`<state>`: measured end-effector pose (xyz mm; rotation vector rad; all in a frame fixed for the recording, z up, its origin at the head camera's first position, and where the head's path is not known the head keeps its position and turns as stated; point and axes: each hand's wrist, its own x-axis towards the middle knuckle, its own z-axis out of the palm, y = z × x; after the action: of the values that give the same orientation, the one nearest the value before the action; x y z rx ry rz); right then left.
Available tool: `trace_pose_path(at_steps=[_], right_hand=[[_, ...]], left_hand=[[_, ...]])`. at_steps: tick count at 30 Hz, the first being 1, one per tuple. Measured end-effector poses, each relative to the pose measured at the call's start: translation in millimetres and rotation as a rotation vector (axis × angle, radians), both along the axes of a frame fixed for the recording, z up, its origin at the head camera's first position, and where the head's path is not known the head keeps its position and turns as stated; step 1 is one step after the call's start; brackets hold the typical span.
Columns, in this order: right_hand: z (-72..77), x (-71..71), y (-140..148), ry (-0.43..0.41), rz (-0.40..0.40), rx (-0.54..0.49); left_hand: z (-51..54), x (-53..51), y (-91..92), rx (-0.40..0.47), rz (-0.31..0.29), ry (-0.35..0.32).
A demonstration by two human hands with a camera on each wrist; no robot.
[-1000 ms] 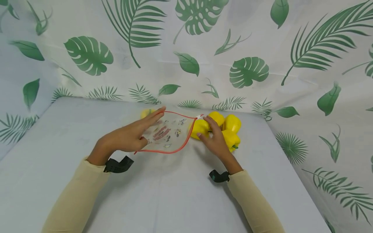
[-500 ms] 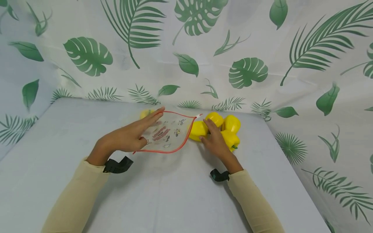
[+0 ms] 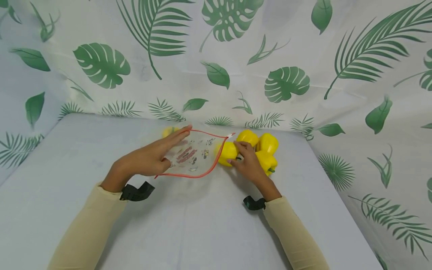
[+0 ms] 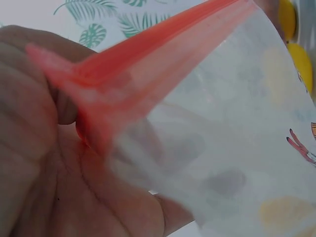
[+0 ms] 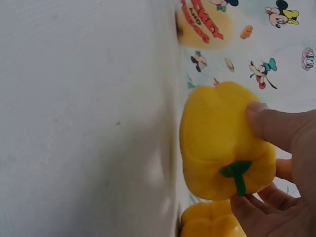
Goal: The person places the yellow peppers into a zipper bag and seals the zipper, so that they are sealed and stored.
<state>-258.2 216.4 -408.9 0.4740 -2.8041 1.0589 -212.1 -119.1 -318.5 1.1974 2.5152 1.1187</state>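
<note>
A clear printed bag with a red zip edge stands with its mouth toward the right. My left hand reaches over its left side, and in the left wrist view the red edge runs between thumb and fingers. My right hand grips a yellow pepper at the bag's mouth. In the right wrist view thumb and fingers hold that pepper, its green stem end toward the hand, against the printed film.
Several yellow peppers sit together just right of and behind the right hand. Another yellow pepper shows behind the left hand, seen through the film. A leaf-patterned cloth hangs behind the white table.
The right hand's pepper has turned and shifted slightly left, and its stem side shows more by the fingers. The left hand and the bag have hardly moved.
</note>
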Motion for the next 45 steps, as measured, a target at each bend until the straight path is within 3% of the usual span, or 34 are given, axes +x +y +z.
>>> trace_pose_path(at_steps=[6,17,33,40,45], right_hand=[[9.0,3.2,2.3,0.043,0.007,-0.088],[43.1,16.2,3.7,0.097,0.027,-0.259],[76.0,27.2,26.7,0.252,-0.062,-0.239],[86.6,35.1,24.2,0.303,-0.046,-0.258],[91.2,40.8,23.9,0.321,-0.038,-0.255]], left_hand=[[-0.4,-0.3,-0.1,0.001,0.008,-0.007],[3.2,1.9,0.0,0.004,0.003,0.01],[2.4,0.7,-1.5,0.004,-0.007,-0.003],[0.2,-0.4,-2.3,0.067,-0.032,-0.082],[-0.3,-0.2,-2.9,0.06,-0.033,-0.062]])
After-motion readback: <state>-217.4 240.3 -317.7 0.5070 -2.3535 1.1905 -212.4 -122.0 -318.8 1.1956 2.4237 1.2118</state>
